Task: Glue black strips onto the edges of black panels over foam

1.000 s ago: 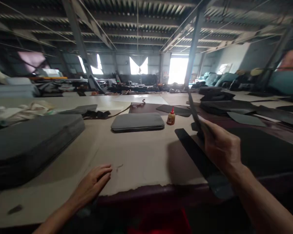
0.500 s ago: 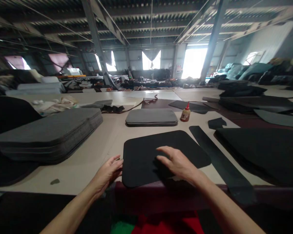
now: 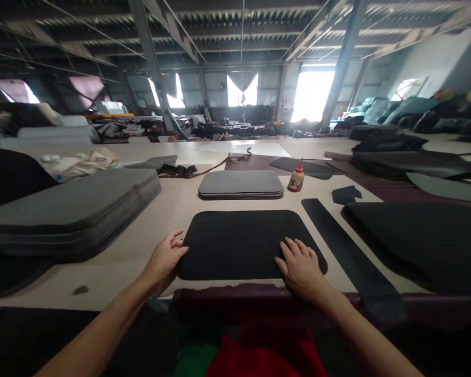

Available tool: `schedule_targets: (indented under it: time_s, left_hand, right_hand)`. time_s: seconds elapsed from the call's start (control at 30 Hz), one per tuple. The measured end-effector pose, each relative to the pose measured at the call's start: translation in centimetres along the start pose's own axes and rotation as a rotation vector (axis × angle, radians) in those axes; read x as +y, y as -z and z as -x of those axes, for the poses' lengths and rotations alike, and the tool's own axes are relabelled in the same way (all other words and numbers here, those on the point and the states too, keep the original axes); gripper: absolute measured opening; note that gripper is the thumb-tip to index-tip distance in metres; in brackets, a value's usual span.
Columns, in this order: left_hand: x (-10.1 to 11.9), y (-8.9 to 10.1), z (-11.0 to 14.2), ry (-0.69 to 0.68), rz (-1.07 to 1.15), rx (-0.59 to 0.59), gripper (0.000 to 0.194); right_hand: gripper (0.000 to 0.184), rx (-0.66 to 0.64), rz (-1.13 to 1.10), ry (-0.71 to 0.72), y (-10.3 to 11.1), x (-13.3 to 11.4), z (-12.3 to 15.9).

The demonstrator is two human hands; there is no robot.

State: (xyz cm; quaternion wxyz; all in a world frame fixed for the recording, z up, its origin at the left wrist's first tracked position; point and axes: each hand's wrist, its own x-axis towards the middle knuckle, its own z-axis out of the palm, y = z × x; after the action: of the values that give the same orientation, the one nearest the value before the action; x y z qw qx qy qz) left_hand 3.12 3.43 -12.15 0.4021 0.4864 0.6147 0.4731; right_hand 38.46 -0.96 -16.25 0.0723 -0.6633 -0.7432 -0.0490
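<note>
A black rounded-corner fabric panel [image 3: 243, 242] lies flat on the beige table [image 3: 118, 272], straight in front of me near the front edge. My left hand [image 3: 165, 257] rests on the table at the panel's left edge, fingers stretched out and touching it. My right hand [image 3: 300, 265] lies flat on the panel's near right corner with its fingers spread. Neither hand holds anything.
A long black strip [image 3: 349, 256] lies right of the panel, beside a large black sheet [image 3: 419, 241]. Behind the panel sit a small grey pad stack [image 3: 240, 185] and a glue bottle [image 3: 296, 179]. A tall grey stack [image 3: 70, 209] fills the left side.
The black panel, laid down half a second ago at a skew, now lies square to the table edge. My right hand slid to its near right corner and my left hand moved up its left edge.
</note>
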Motion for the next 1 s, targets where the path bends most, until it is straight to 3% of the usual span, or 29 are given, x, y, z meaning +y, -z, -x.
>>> schedule_targets:
  time_s: [0.13, 0.27, 0.37, 0.47, 0.53, 0.6, 0.67, 0.73, 0.8, 1.0]
  left_hand:
    - [-1.4, 1.6, -1.8, -0.048, -0.164, 0.065, 0.073]
    - [-2.7, 3.2, -2.5, -0.151, -0.415, 0.054, 0.072]
    - [-2.4, 3.3, -2.2, -0.329, -0.733, 0.114, 0.066]
    - [-1.3, 1.5, -0.6, -0.575, -0.896, 0.157, 0.059]
    - [-0.6, -0.6, 1.2, -0.683, -0.844, 0.024, 0.052]
    - [0.0, -2.9, 3.1, -0.762, -0.787, -0.247, 0.048]
    - [0.3, -4.8, 4.5, -0.822, -0.804, -0.536, 0.054]
    - [0.3, -6.1, 5.3, -0.875, -0.87, -0.705, 0.063]
    - [0.1, -6.6, 5.5, -0.931, -0.944, -0.728, 0.07]
    - [-0.6, -6.5, 4.7, -1.144, -0.953, -0.537, 0.072]
  right_hand:
    - [0.052, -0.014, -0.055, 0.0, 0.5, -2.7, 0.2]
    - [0.052, 0.004, -0.143, 0.014, 0.9, -3.2, 0.3]
    - [0.053, 0.0, -0.201, 0.036, 1.6, -2.8, 0.4]
    - [0.05, -0.063, -0.294, 0.081, 2.6, -1.6, 0.0]
    - [0.046, -0.113, -0.42, 0.126, 3.5, -0.3, -0.9]
    - [0.044, -0.095, -0.563, 0.147, 4.3, 1.5, -2.7]
    - [0.041, -0.036, -0.717, 0.078, 4.9, 3.5, -5.1]
    - [0.037, 0.009, -0.841, -0.046, 5.1, 5.6, -7.9]
    - [0.035, 0.046, -0.904, -0.176, 4.9, 7.8, -10.8]
    - [0.035, 0.18, -0.869, -0.432, 3.1, 13.1, -18.1]
